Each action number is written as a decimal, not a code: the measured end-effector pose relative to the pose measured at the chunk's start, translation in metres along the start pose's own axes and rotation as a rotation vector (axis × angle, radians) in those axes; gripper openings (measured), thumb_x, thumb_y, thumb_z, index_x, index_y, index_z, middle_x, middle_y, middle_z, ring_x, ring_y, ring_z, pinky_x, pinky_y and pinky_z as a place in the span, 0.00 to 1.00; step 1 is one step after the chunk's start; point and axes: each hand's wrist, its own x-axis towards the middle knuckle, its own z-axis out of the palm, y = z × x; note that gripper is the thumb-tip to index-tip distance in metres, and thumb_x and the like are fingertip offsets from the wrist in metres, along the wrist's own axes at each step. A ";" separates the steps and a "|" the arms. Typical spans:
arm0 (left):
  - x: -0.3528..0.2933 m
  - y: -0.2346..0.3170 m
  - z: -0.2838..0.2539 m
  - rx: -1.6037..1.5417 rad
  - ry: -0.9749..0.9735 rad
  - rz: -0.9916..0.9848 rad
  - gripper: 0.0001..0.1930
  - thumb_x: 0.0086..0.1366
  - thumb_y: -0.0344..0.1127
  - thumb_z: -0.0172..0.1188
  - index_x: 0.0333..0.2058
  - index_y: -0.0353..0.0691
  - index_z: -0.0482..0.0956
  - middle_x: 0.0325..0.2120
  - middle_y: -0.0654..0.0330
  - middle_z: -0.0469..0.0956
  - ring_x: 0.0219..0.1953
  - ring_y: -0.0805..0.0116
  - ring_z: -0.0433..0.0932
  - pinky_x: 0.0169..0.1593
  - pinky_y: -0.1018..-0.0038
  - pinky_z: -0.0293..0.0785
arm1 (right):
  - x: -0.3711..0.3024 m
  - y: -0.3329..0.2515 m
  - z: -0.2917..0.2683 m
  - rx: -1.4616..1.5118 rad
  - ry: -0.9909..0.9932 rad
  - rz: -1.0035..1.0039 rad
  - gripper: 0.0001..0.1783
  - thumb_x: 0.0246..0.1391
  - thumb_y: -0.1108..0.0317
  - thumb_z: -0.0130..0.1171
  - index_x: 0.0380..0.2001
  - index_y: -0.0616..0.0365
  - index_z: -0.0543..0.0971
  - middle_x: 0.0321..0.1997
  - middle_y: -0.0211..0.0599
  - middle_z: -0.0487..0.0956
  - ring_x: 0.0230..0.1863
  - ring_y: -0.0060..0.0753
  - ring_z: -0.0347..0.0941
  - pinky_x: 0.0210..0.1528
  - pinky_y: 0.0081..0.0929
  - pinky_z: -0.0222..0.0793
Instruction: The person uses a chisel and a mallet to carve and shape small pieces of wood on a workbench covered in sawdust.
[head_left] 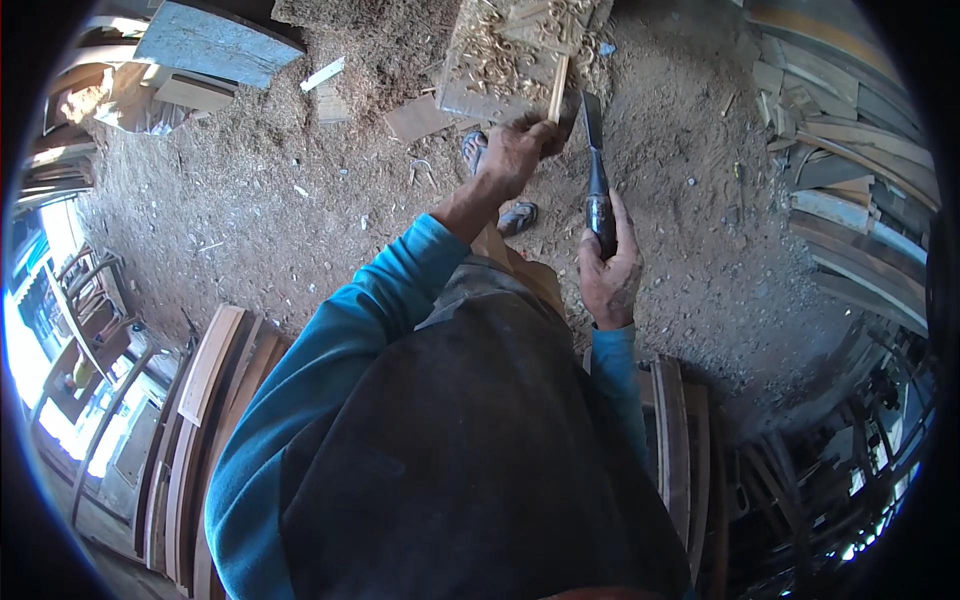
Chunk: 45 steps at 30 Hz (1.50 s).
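Observation:
My left hand (515,158) is closed around the near end of a thin, light wooden strip (560,88). The strip points away from me over a low wooden work board (468,92) strewn with curled shavings (500,45). In my right hand (612,275) is a chisel (597,175), gripped by its dark handle, with the broad blade pointing up and away. The blade tip is close to the strip's right side and looks apart from it. My left fingertips are partly hidden behind the hand.
Sawdust and scraps cover the dirt floor (280,200). A grey-blue panel (215,45) leans at the far left. Stacked boards (860,225) line the right side, and more planks (210,365) stand at the near left. My sandalled feet (518,218) are beside the work board.

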 end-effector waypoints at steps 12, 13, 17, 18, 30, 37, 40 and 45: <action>0.002 -0.031 0.007 0.244 0.137 0.319 0.17 0.75 0.36 0.58 0.55 0.30 0.74 0.35 0.53 0.84 0.37 0.70 0.83 0.44 0.72 0.82 | -0.034 0.029 0.008 -0.092 -0.056 -0.119 0.31 0.60 0.70 0.57 0.66 0.68 0.68 0.57 0.61 0.78 0.55 0.60 0.80 0.54 0.44 0.77; 0.000 -0.034 0.005 0.303 0.144 0.342 0.19 0.75 0.37 0.58 0.57 0.30 0.74 0.36 0.53 0.84 0.38 0.71 0.83 0.45 0.71 0.82 | -0.034 0.031 0.007 -0.103 -0.047 -0.126 0.31 0.61 0.69 0.57 0.66 0.68 0.69 0.57 0.61 0.79 0.54 0.60 0.80 0.53 0.44 0.77; 0.007 -0.036 -0.004 0.422 0.088 0.414 0.22 0.76 0.38 0.54 0.63 0.32 0.73 0.34 0.55 0.84 0.35 0.71 0.82 0.41 0.70 0.79 | -0.027 0.031 0.005 -0.128 -0.085 -0.067 0.29 0.64 0.68 0.56 0.66 0.68 0.69 0.56 0.61 0.79 0.53 0.60 0.80 0.52 0.44 0.78; 0.008 -0.040 -0.004 0.433 0.104 0.415 0.22 0.77 0.38 0.53 0.63 0.32 0.73 0.33 0.56 0.84 0.35 0.71 0.81 0.42 0.70 0.78 | -0.025 0.030 0.005 -0.129 -0.112 -0.030 0.29 0.64 0.68 0.55 0.66 0.68 0.69 0.56 0.61 0.79 0.53 0.60 0.80 0.52 0.44 0.78; -0.003 -0.029 0.011 0.472 0.316 0.444 0.22 0.74 0.35 0.55 0.63 0.35 0.74 0.35 0.51 0.86 0.33 0.72 0.80 0.39 0.70 0.77 | -0.027 0.038 0.022 -0.187 -0.025 -0.197 0.29 0.65 0.69 0.56 0.67 0.65 0.68 0.54 0.59 0.80 0.52 0.58 0.81 0.51 0.44 0.77; 0.005 -0.032 0.003 0.506 0.239 0.471 0.23 0.74 0.35 0.55 0.64 0.35 0.73 0.34 0.50 0.86 0.35 0.70 0.81 0.41 0.70 0.77 | -0.019 0.040 0.025 -0.145 -0.022 -0.214 0.29 0.64 0.70 0.56 0.68 0.64 0.68 0.54 0.59 0.80 0.53 0.58 0.81 0.51 0.44 0.77; 0.004 -0.031 0.002 0.493 0.219 0.479 0.22 0.74 0.35 0.55 0.63 0.34 0.73 0.38 0.48 0.85 0.39 0.70 0.82 0.44 0.70 0.77 | -0.015 0.037 0.023 -0.148 -0.054 -0.179 0.30 0.64 0.70 0.56 0.68 0.64 0.68 0.53 0.58 0.80 0.52 0.57 0.81 0.50 0.43 0.78; -0.001 -0.024 0.000 0.512 0.192 0.423 0.21 0.75 0.34 0.55 0.63 0.33 0.74 0.42 0.46 0.85 0.43 0.69 0.82 0.49 0.70 0.77 | -0.018 0.035 0.019 -0.179 -0.093 -0.123 0.31 0.63 0.72 0.57 0.69 0.61 0.68 0.48 0.58 0.80 0.47 0.57 0.82 0.46 0.43 0.78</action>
